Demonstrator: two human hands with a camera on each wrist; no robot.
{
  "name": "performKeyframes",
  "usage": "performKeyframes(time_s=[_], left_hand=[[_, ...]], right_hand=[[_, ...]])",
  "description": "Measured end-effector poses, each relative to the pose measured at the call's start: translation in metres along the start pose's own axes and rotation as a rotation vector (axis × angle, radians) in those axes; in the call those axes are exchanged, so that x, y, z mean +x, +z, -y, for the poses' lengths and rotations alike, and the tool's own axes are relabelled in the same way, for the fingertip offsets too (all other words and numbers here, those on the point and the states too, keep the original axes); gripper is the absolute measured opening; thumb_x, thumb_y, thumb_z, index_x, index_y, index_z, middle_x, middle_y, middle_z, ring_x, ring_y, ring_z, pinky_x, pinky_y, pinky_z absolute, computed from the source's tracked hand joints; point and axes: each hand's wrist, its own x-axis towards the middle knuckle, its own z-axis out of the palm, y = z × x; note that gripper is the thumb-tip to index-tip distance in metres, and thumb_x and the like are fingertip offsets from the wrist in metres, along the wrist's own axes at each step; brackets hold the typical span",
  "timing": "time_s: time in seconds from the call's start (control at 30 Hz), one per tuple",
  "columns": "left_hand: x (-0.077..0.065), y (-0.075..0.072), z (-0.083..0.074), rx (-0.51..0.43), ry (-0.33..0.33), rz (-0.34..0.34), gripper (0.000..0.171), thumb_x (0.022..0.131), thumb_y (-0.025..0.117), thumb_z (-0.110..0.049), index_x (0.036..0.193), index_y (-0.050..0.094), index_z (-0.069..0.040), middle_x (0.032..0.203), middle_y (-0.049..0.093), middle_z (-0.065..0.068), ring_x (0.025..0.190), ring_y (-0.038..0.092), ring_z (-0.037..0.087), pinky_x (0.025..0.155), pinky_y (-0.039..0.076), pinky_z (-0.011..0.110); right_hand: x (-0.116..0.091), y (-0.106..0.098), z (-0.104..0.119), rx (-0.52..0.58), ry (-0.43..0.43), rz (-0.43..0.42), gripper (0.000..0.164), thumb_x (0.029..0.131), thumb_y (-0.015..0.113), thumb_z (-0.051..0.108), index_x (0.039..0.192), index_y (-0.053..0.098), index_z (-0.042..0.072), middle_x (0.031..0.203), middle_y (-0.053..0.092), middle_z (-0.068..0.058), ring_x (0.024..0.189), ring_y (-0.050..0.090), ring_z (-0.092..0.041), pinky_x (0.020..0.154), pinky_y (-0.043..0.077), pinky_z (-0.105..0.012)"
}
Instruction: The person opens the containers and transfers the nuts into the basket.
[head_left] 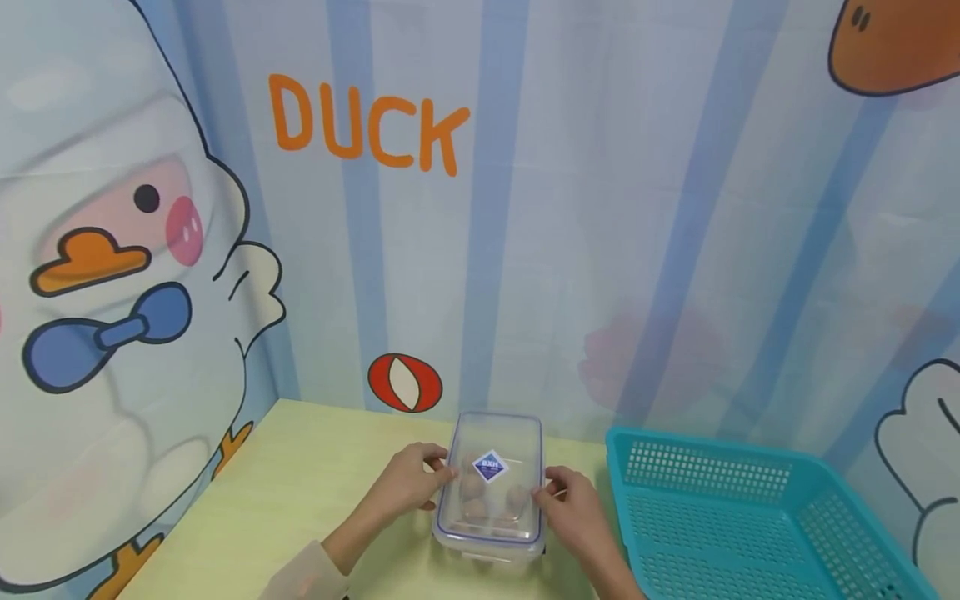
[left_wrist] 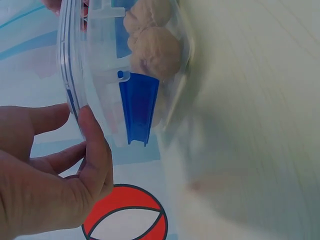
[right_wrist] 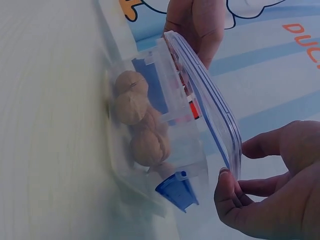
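A clear plastic food box [head_left: 491,552] stands on the table with several walnuts [right_wrist: 146,146] inside. Its blue side latch [left_wrist: 139,107] hangs unfastened. Over the box lies a clear lid [head_left: 501,440] with a blue-lined rim and a diamond-shaped sticker [head_left: 491,467]. In the right wrist view the lid is tilted, with a gap between it and the box's rim. My left hand [head_left: 412,479] pinches the lid's left edge between thumb and fingers. On the opposite edge, my right hand [head_left: 577,504] pinches the lid the same way.
A turquoise plastic basket [head_left: 621,500] sits on the table to the right, close to my right forearm. Behind the pale yellow table [head_left: 322,442] hangs a striped curtain [head_left: 562,208] with duck drawings.
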Motion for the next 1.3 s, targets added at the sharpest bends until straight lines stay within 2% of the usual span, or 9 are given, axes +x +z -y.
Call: performKeyframes(time_s=[0.13, 0.33, 0.43, 0.73, 0.9, 1.0, 1.13, 1.3], left_hand=[[-0.004, -0.01, -0.006, 0.014, 0.005, -0.018, 0.043, 0.099, 0.074, -0.015, 0.135, 0.064, 0.008, 0.101, 0.062, 0.008, 0.081, 0.064, 0.019, 0.058, 0.062, 0.033], [-0.007, -0.03, -0.015, 0.054, 0.014, -0.051, 0.044, 0.099, 0.075, -0.014, 0.136, 0.064, 0.005, 0.099, 0.063, 0.007, 0.083, 0.065, 0.02, 0.058, 0.062, 0.033], [-0.007, -0.041, -0.019, 0.086, 0.017, -0.07, 0.045, 0.099, 0.075, -0.013, 0.138, 0.064, 0.005, 0.099, 0.065, 0.007, 0.083, 0.066, 0.02, 0.058, 0.062, 0.033], [-0.014, -0.081, -0.034, 0.201, 0.057, -0.119, 0.045, 0.106, 0.066, -0.02, 0.144, 0.06, 0.004, 0.112, 0.069, 0.017, 0.086, 0.069, 0.024, 0.059, 0.062, 0.033], [-0.018, -0.1, -0.034, 0.25, 0.094, -0.164, 0.048, 0.111, 0.057, -0.028, 0.148, 0.057, 0.003, 0.121, 0.067, 0.021, 0.1, 0.071, 0.034, 0.069, 0.062, 0.038], [-0.022, -0.108, -0.032, 0.232, 0.086, -0.192, 0.051, 0.113, 0.053, -0.033, 0.151, 0.055, 0.0, 0.129, 0.064, 0.024, 0.112, 0.07, 0.042, 0.077, 0.062, 0.043], [-0.03, -0.114, -0.03, 0.181, 0.077, -0.226, 0.053, 0.114, 0.048, -0.036, 0.154, 0.052, -0.002, 0.14, 0.058, 0.027, 0.121, 0.066, 0.046, 0.083, 0.061, 0.049], [-0.033, -0.118, -0.03, 0.188, 0.11, -0.287, 0.055, 0.115, 0.044, -0.039, 0.154, 0.053, -0.002, 0.143, 0.056, 0.027, 0.124, 0.063, 0.049, 0.094, 0.057, 0.059]], right_hand=[[-0.003, -0.003, 0.007, 0.049, -0.004, 0.019, 0.048, 0.099, 0.071, 0.015, 0.137, 0.061, -0.012, 0.1, 0.062, -0.009, 0.089, 0.058, -0.022, 0.071, 0.055, -0.034], [-0.01, -0.003, 0.025, 0.088, -0.107, 0.006, 0.049, 0.097, 0.074, 0.017, 0.136, 0.063, -0.01, 0.101, 0.064, -0.007, 0.089, 0.06, -0.019, 0.071, 0.054, -0.031], [-0.01, 0.0, 0.034, 0.106, -0.133, 0.015, 0.05, 0.098, 0.073, 0.018, 0.138, 0.061, -0.01, 0.104, 0.064, -0.008, 0.092, 0.06, -0.02, 0.073, 0.053, -0.032], [-0.009, 0.016, 0.056, 0.177, -0.212, 0.092, 0.052, 0.102, 0.07, 0.019, 0.143, 0.057, -0.011, 0.11, 0.065, -0.011, 0.091, 0.068, -0.021, 0.07, 0.058, -0.03], [-0.008, 0.025, 0.068, 0.18, -0.26, 0.135, 0.054, 0.104, 0.068, 0.019, 0.147, 0.054, -0.01, 0.115, 0.066, -0.013, 0.095, 0.072, -0.027, 0.075, 0.061, -0.034], [-0.009, 0.031, 0.075, 0.181, -0.272, 0.148, 0.055, 0.104, 0.067, 0.02, 0.149, 0.054, -0.007, 0.119, 0.067, -0.013, 0.102, 0.072, -0.029, 0.079, 0.06, -0.036], [-0.013, 0.036, 0.082, 0.188, -0.282, 0.133, 0.053, 0.104, 0.067, 0.02, 0.149, 0.055, -0.004, 0.121, 0.069, -0.01, 0.108, 0.069, -0.029, 0.079, 0.058, -0.034], [-0.016, 0.043, 0.088, 0.227, -0.263, 0.103, 0.052, 0.104, 0.067, 0.022, 0.151, 0.056, 0.0, 0.123, 0.07, -0.008, 0.106, 0.068, -0.024, 0.078, 0.057, -0.031]])
